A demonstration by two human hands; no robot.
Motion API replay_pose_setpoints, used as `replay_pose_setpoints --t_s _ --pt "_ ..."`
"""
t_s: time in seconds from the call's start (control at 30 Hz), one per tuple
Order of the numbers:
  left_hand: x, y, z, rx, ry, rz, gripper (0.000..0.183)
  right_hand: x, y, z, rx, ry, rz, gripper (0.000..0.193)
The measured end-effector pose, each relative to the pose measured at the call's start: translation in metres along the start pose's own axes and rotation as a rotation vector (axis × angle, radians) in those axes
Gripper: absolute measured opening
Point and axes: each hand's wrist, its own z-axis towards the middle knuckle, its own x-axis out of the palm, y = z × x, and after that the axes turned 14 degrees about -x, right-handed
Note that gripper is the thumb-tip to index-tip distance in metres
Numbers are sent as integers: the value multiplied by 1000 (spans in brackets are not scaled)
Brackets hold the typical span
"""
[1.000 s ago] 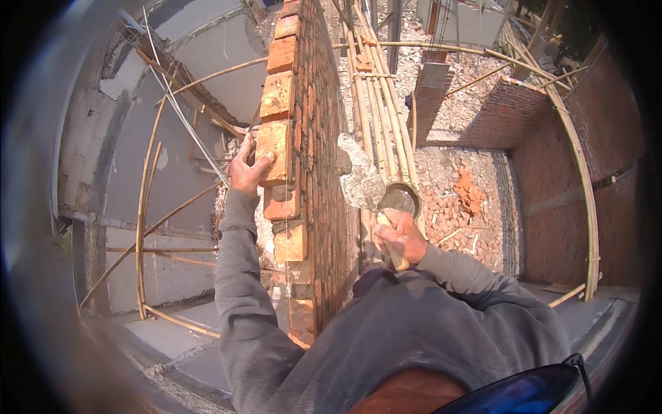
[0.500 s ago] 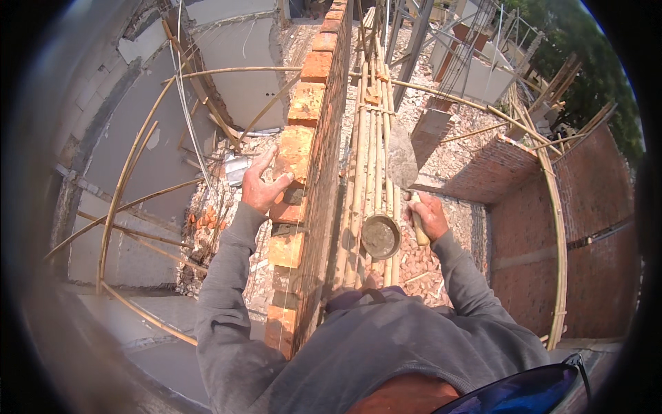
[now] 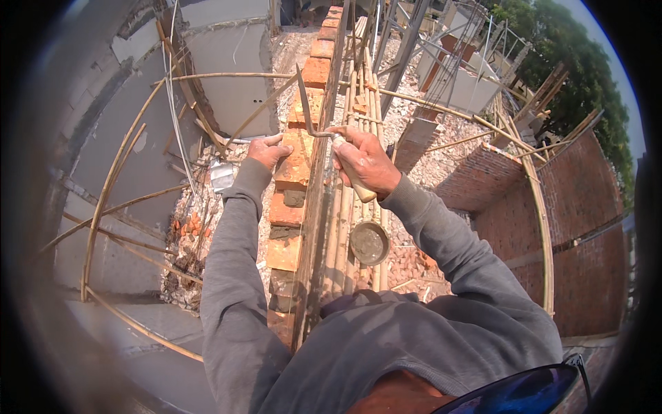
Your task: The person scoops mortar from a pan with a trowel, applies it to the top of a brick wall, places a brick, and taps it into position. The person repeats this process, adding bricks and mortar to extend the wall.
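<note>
My left hand (image 3: 267, 152) grips the left edge of an orange brick (image 3: 295, 160) on top of a narrow brick wall (image 3: 284, 257), its thumb against the brick. In my right hand (image 3: 370, 165) is a trowel (image 3: 305, 100), held by its pale wooden handle. The trowel's blade shows edge-on above the wall, pointing away from me. Just nearer than the gripped brick, a dab of grey mortar (image 3: 294, 199) sits on the course. A round pan of mortar (image 3: 369, 243) stands on bamboo poles to the right of the wall.
Bundled bamboo poles (image 3: 348, 207) run along the wall's right side. Rubble (image 3: 189, 255) covers the ground far below on both sides. Curved bamboo rails (image 3: 103, 200) cross at left, more at right (image 3: 545, 228). A taller brick wall (image 3: 579, 228) stands at right.
My right hand has swung left and away from me with the trowel, from beside the pan to above the wall. The left hand's fingers have bent in against the brick.
</note>
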Motion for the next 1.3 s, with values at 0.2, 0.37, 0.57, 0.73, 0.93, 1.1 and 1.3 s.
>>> replay_pose_setpoints --t_s 0.2,0.37,0.57,0.73,0.93,1.1,1.3 --pt "-4 9 -28 65 -183 282 85 -51 10 16 96 219 -151 27" --pt "-3 9 -82 159 -146 653 101 -60 12 24 -54 232 -338 35" --pt "19 2 -85 -11 -265 621 106 -47 9 12 -198 318 -902 40" --pt "25 -2 -75 -16 -262 651 99 -43 3 1 -512 304 -937 49" --pt "10 1 -67 77 -195 615 99 -40 -6 -7 -482 297 -957 59" --pt "1 4 -63 127 -134 572 99 -35 -16 -4 -437 382 -1033 60" --pt "4 -2 -67 86 -145 557 93 -38 -27 -2 -507 347 -980 59"
